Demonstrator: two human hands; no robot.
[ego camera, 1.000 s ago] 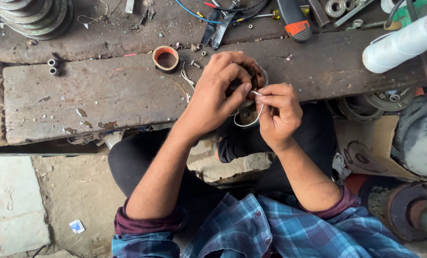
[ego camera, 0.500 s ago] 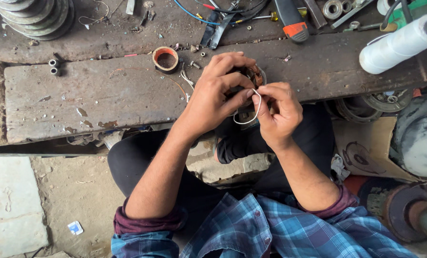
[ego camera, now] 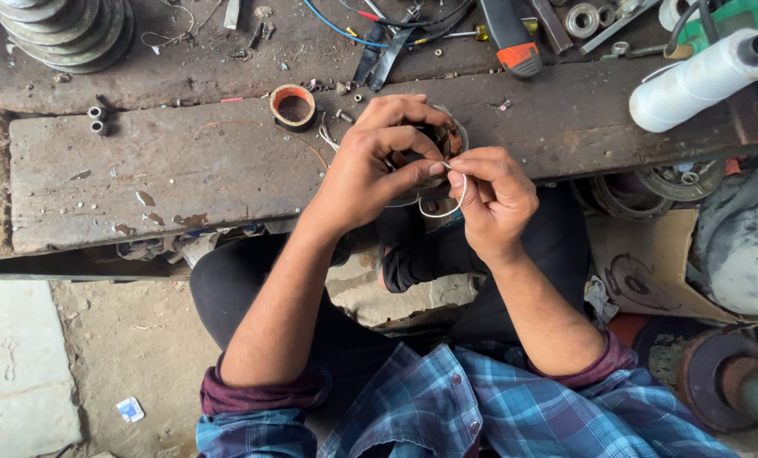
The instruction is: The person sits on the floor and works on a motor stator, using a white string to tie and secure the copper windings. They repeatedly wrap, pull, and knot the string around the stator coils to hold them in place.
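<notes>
head view, workpiece. a small round winding part (ego camera: 434, 140), dark with copper-coloured coils, sits at the near edge of the worn wooden surface (ego camera: 167, 170), at its middle. the left hand (ego camera: 379, 161) covers the part from above, fingers curled over its rim. the left grip is closed: thumb and forefinger pinch a thin white wire (ego camera: 447, 199) just beside the part. the right hand (ego camera: 493, 199) is touching the left at the fingertips. its grip is also closed, thumb and forefinger pinching the same wire. the wire hangs in a short loop below both hands, over the edge of the surface.

head view, surroundings on the surface. a brown tape roll (ego camera: 292, 106) lies left of the part, near the left hand but apart from it. two small metal sleeves (ego camera: 97, 120) stand well to the left. a stack of grey pulleys (ego camera: 61, 30) fills the far left corner. a white thread spool (ego camera: 701, 80) lies tilted at the far right. an orange-and-black tool handle (ego camera: 515, 38) and a blue cable (ego camera: 337, 25) lie along the far side, with loose washers (ego camera: 582, 19) beside them.

head view, below the surface. the person sits with knees under the edge, wearing a blue checked shirt (ego camera: 481, 407) with sleeves pushed up. a round motor housing (ego camera: 718, 377) rests on the floor at the lower right.
</notes>
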